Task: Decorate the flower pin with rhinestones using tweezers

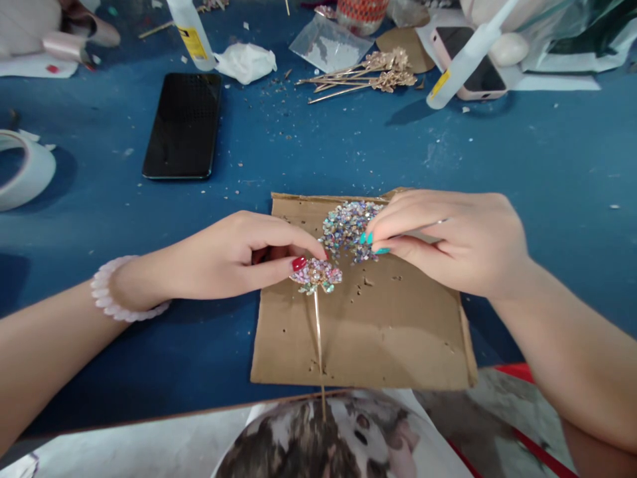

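Observation:
My left hand [259, 255], with a pale bead bracelet on its wrist, pinches the flower-shaped head of a hairpin [317, 275]. Pink, purple and green chips cover that head, and its long gold stick points toward me past the table edge. Beyond it, a pile of small shiny multicoloured chips [348, 226] lies on a piece of cardboard [398, 332]. At the right side of the pile my right hand [448, 239] is closed around a thin metal tool [432, 224]. Fingers hide most of this tool, and its tip cannot be made out among the chips.
A black phone [184, 126] and a roll of tape [24, 169] lie to the left. Farther back are two glue bottles [192, 36], a crumpled white tissue [246, 63], several gold hairpins [383, 73], a plastic bag [328, 43] and a pink phone [478, 73].

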A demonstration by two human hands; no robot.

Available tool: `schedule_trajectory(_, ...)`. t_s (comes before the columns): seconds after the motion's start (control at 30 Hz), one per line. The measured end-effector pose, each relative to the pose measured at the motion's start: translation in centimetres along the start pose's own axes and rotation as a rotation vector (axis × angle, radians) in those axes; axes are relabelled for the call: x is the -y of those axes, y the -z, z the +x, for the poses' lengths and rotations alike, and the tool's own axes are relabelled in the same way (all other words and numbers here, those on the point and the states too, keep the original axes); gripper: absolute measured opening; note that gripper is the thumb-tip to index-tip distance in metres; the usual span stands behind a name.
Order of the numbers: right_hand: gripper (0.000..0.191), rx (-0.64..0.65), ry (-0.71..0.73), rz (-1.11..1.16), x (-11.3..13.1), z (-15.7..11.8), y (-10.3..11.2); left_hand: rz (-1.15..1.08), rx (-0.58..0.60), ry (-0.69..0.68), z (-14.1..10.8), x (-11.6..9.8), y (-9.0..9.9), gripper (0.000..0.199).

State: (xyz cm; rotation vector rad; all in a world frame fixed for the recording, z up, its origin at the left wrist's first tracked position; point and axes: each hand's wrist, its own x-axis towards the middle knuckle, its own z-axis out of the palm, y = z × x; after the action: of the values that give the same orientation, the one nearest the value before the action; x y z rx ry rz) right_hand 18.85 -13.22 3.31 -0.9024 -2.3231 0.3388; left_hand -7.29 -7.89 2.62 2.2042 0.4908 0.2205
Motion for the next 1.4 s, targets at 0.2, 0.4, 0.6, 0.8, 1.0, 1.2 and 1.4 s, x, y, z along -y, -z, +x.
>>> schedule_trajectory(0.2,0.013,-0.007,0.002,0.006,0.02,-0.01,0.01,0.004,-0.002,-0.006,0.01,-0.04,0.02,0.026)
schedule_trajectory(0.4,0.012,0.000,0.009,-0.017,0.01,-0.02,0.02,-0.002,0.001,0.003,-0.06,0.02,0.02,0.026)
schedule_trajectory(0.6,0.013,0.003,0.016,-0.012,-0.01,0.02,-0.03,0.012,0.026,0.033,-0.07,-0.32,0.19,0.026)
schedule_trajectory(0.8,0.013,-0.004,0.032,-0.011,0.06,0.09,-0.07,0.016,0.053,0.067,-0.11,-0.72,0.34,0.025)
schedule_trajectory(1.0,0.013,-0.006,0.032,-0.015,0.10,0.10,-0.03,0.023,0.026,0.028,-0.07,-0.31,0.18,0.026)
schedule_trajectory(1.2,0.012,-0.011,0.018,0.007,0.23,0.07,0.02,0.032,0.014,0.015,-0.13,-0.09,0.12,0.027)
schedule_trajectory(1.4,0.012,-0.007,0.024,-0.010,0.18,0.08,0.00,0.026,-0.002,0.000,-0.11,0.07,0.10,0.026)
